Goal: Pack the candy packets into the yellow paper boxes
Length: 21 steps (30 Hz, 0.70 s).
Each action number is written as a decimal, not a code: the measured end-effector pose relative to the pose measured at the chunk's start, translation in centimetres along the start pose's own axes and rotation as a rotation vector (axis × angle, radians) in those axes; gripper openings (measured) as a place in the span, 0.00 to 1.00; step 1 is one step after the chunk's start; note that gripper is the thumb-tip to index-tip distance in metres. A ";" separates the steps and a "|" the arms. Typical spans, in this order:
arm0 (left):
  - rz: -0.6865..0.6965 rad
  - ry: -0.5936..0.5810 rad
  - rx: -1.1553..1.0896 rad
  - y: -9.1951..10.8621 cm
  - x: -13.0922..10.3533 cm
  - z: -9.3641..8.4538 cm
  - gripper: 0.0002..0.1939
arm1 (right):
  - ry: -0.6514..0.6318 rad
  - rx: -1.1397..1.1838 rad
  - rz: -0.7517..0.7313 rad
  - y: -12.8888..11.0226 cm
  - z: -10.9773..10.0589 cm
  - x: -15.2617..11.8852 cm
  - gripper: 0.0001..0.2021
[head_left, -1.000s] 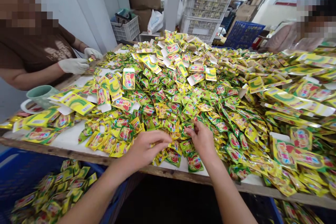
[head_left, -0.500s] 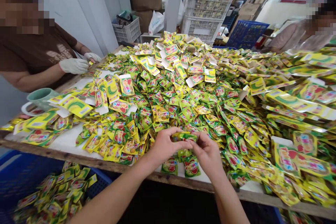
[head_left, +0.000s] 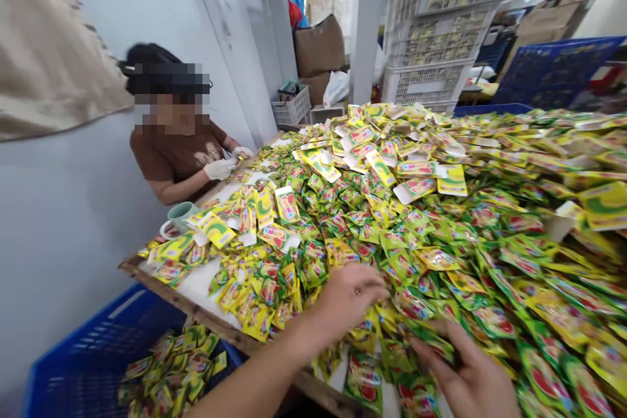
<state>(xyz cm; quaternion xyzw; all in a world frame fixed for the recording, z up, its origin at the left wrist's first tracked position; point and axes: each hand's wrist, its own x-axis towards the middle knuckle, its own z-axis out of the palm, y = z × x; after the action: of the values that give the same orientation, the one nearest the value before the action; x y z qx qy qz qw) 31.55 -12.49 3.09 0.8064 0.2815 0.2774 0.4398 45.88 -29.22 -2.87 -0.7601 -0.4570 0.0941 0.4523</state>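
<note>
Fingers (head_left: 460,338) of the right hand (head_left: 477,375), in the head view, pinch a green packet (head_left: 434,341) between thumb and forefinger, just above the near side of the table (head_left: 200,284). Left-hand fingers are bent over the packets near the table's front edge; I cannot tell whether they grip anything (the left hand (head_left: 350,297) is smeared by motion). Right by the table's front edge, below the hands, lie two green packets (head_left: 364,384) with red melon pictures. Across the middle of the table spreads a heap of green and yellow packets (head_left: 343,219), with flattened yellow cartons (head_left: 451,181) on top. Toward the table's left corner stands a pale green mug (head_left: 181,214), next to more cartons. Below the table, at its left, a blue basket (head_left: 73,354) contains a pile of small packages (head_left: 179,366). Beyond the table's left side, a co-worker in a brown shirt (head_left: 164,160) has white-gloved hands (head_left: 220,170) at its edge. White crates (head_left: 426,83) are stacked behind the table.
</note>
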 end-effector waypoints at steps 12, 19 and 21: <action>-0.509 0.688 0.587 -6.3 9.5 -13.0 0.33 | -0.023 -0.130 -0.127 0.9 1.1 -4.5 0.08; -0.201 0.821 0.348 -5.0 2.8 -10.7 0.14 | 0.176 0.386 0.269 -0.9 -3.1 -2.7 0.15; -0.127 0.592 0.135 -3.0 -0.1 -7.6 0.11 | 0.257 0.521 0.261 -2.3 -3.1 -2.0 0.16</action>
<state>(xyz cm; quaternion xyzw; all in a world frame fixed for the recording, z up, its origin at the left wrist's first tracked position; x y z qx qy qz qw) 25.55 -6.98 3.96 0.6987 0.4651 0.4529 0.3007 45.08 -32.21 0.20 -0.6766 -0.2554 0.1684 0.6698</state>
